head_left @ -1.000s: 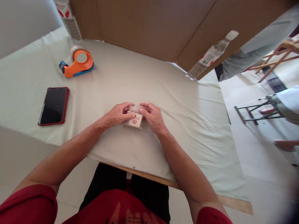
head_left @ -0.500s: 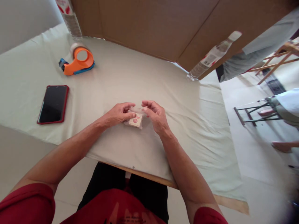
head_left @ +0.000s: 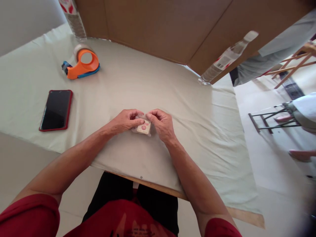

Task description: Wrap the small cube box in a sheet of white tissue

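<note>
Small printed box (head_left: pixel 144 128) in clear film (head_left: pixel 142 116), likely light, stiff, slick outside, best gripped by side edges; held by left hand (head_left: pixel 125 119), thumb on top, near right hand (head_left: pixel 163 125), fingertips narrow, film pinch unclear.

Packet (head_left: pixel 143 127): matt, paper-like face; film (head_left: pixel 134 130) around it clear plastic, crinkled. Beneath packet: tablecloth (head_left: pixel 123 89), matt, creased fabric. Left of packet: phone screen (head_left: pixel 56 110), smooth, glossy. Beyond and left of packet: tape dispenser (head_left: pixel 80 70), smooth plastic. Beyond packet: panel (head_left: pixel 153 29), matt cardboard. Nearer than packet: table edge (head_left: pixel 160 189), bare wood.
</note>
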Tool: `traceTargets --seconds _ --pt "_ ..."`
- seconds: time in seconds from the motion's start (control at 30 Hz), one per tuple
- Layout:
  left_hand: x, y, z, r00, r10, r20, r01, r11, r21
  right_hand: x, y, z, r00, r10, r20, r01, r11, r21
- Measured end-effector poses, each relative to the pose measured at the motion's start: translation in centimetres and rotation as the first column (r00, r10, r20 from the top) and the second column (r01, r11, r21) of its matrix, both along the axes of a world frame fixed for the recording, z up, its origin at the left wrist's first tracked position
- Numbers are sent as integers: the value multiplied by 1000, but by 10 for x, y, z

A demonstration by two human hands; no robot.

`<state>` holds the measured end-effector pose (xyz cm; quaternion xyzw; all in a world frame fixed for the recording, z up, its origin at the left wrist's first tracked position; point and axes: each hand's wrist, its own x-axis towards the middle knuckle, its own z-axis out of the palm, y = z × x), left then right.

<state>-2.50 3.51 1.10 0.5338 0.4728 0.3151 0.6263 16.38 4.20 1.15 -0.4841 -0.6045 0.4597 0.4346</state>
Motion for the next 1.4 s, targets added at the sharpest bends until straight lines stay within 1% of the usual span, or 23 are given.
traceTargets --seconds 0.1,0.27,0.4,0.47,0.57,0.73,0.87,0.93,1.03,1.2,1.27,1.33,1.4 --pt "0 0 1 1000 -2 6 2 1000 7 -1 -1 0 1000 2 -1 -2 1000 1" --pt "-1 -1 2 998 23 -54 -21 999 47 1 -1 2 999 39 10 -39 999 4" --pt "0 -1 4 993 44 -111 -34 995 93 3 -2 4 995 90 49 -92 995 32" --pt "0 -1 4 991 52 -126 -38 993 112 4 -3 3 991 108 75 -112 992 61" --pt "-3 0 4 993 46 -109 -34 993 113 4 -4 -2 986 107 129 -124 983 134" --pt "-13 2 6 995 -58 -78 64 995 77 2 -3 -11 971 62 232 -125 955 267" --pt "-14 3 7 996 -37 -80 42 997 59 3 -2 -16 969 44 243 -123 939 320" --pt "-13 2 7 997 -30 -77 34 998 49 5 -1 -15 967 51 249 -140 925 354" --pt "-11 2 8 996 -28 -88 33 998 49 9 0 -12 951 71 299 -198 887 418" --pt "-9 1 8 996 -4 -84 9 998 60 15 4 -5 882 68 467 -330 796 507" --pt "-9 1 7 996 6 -92 0 998 61 15 3 -5 859 62 507 -366 768 526" --pt "-8 1 7 995 10 -99 -3 997 72 15 2 -5 872 63 485 -352 770 533" --pt "-8 1 8 994 15 -108 -5 996 89 15 0 -8 926 82 369 -276 813 512"
